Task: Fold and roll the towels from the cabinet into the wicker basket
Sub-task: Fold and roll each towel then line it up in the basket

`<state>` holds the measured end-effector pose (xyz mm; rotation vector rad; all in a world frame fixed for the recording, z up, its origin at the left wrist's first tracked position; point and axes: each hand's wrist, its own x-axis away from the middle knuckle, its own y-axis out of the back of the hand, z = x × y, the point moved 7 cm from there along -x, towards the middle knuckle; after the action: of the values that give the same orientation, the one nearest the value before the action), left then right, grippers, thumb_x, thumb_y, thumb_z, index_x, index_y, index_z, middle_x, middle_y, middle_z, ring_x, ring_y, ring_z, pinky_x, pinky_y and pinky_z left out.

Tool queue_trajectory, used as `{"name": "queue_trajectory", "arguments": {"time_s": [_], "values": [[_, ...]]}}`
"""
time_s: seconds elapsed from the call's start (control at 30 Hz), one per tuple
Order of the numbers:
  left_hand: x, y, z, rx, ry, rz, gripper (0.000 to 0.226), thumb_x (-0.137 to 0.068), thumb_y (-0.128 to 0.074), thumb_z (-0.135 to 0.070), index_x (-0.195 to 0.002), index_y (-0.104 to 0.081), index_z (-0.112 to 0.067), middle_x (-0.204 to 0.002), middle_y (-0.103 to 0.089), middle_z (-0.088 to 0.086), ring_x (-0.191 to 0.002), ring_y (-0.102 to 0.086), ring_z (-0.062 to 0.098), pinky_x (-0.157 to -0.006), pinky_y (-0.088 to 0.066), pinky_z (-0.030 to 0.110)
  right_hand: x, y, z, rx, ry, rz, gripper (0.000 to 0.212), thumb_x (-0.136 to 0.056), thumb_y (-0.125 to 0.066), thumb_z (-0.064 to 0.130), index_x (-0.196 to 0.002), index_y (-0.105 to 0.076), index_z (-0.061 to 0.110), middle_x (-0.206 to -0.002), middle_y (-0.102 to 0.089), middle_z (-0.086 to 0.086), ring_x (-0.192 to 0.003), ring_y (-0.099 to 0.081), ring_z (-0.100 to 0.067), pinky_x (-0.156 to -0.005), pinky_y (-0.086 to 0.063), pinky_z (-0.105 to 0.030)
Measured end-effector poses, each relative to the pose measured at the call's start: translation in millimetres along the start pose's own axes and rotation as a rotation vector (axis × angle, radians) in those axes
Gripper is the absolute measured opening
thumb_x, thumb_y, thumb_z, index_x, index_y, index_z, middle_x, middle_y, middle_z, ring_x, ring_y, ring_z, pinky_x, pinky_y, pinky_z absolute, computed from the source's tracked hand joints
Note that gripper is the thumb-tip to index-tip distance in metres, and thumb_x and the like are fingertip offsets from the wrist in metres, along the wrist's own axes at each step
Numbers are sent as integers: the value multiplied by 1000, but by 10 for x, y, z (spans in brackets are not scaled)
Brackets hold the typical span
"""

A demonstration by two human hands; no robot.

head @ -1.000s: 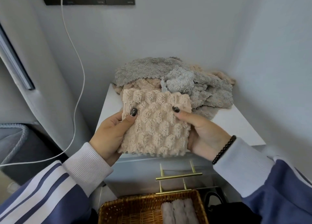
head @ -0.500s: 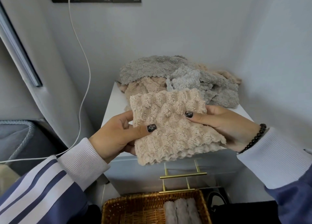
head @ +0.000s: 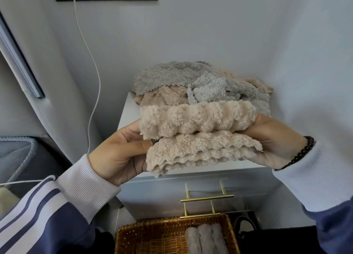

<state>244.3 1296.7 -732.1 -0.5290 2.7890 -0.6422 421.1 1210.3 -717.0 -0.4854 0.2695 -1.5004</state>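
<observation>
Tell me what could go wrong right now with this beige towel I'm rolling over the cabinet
The beige towel is held in mid-air only at its ends by the left hand and right hand, so the half-made roll may loosen or sag. Its loose scalloped layers hang free underneath and could unfold. The wicker basket sits low at the frame's edge with rolled towels filling its right side, so a careless drop might miss.

Beige towel (head: 198,137) held in mid-air above cabinet (head: 191,179), partly rolled: thick roll on top, loose layered edges hanging below. Left hand (head: 122,150) grips its 9 o'clock end, right hand (head: 271,139) grips the 3 o'clock end. At 12 o'clock behind it, pile of grey and beige towels (head: 202,85) on cabinet top. At 6 o'clock, wicker basket (head: 152,238) with three rolled towels (head: 206,240) side by side.
</observation>
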Motion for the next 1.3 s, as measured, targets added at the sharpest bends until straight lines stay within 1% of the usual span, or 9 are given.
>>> {"name": "queue_trajectory", "arguments": {"time_s": [0.17,0.27,0.33,0.43,0.57,0.7,0.8,1.03,1.3], "values": [[3,66,1,-68,-4,-188,45,-46,-92,-13,-89,-78,-12,-88,-74,13,-77,-73,26,-60,-60,33,-41,75,4,97,25,-22,49,-45,-92,9,-91,-76,2,-100,-70,-24,-87,-71,-31,-86,-47,-44],[-23,71,-10,-26,23,-308,27,-64,-63,11,-78,-77,-7,-76,-72,16,-59,-70,27,-44,-55,31,0,-38,89,155,71,-30,20,-59,-69,-2,-75,-78,6,-89,-73,-18,-68,-72,-21,-62,-59,-27],[-15,124,22,-49,74,-382,45,-81,-37,14,-65,-74,-8,-68,-68,14,-50,-65,25,-39,-52,31,22,-45,94,195,62,-45,32,-74,-51,-13,-67,-77,6,-85,-74,-14,-56,-69,-15,-44,-53,-18],[-18,144,62,-40,148,-409,43,-80,-29,1,-60,-66,-4,-72,-63,17,-54,-62,28,-41,-53,34,12,-105,46,317,34,-17,32,-67,-48,-3,-74,-78,5,-95,-73,-16,-75,-67,-16,-59,-58,-22],[-27,242,117,-291,223,-433,17,-56,-65,-28,-60,-62,-12,-72,-56,9,-54,-53,20,-43,-47,24,-27,-90,19,687,108,-137,11,-75,-73,24,-70,-78,16,-75,-70,-3,-62,-60,-18,-54,-51,-29],[-13,305,175,-561,208,-411,59,-30,-93,-30,-72,-53,-18,-66,-60,-5,-49,-55,9,-40,-45,20,-78,-95,-59,997,181,-187,20,-66,-82,32,-60,-65,25,-59,-59,8,-52,-49,-13,-54,-40,-25],[45,333,160,-624,170,-414,54,-36,-94,-30,-75,-57,-26,-70,-60,-4,-55,-54,11,-44,-49,23,-65,-85,-92,1088,146,-210,36,-61,-87,33,-77,-56,26,-65,-51,17,-46,-37,-2,-51,-33,-14],[262,199,264,-601,185,-398,68,-57,-77,13,-116,-51,-8,-84,-74,9,-73,-71,23,-60,-58,28,1,-310,-544,1340,-121,-28,80,-65,-84,39,-132,-42,31,-120,-51,16,-111,-53,-7,-92,-46,-22],[606,224,517,-725,232,-357,71,-42,-87,-21,-106,-60,-9,-95,-74,10,-88,-71,25,-73,-57,30,26,-553,-1250,1396,-213,215,21,-79,-69,26,-90,-54,16,-89,-65,-3,-77,-61,-17,-63,-47,-26]]}}
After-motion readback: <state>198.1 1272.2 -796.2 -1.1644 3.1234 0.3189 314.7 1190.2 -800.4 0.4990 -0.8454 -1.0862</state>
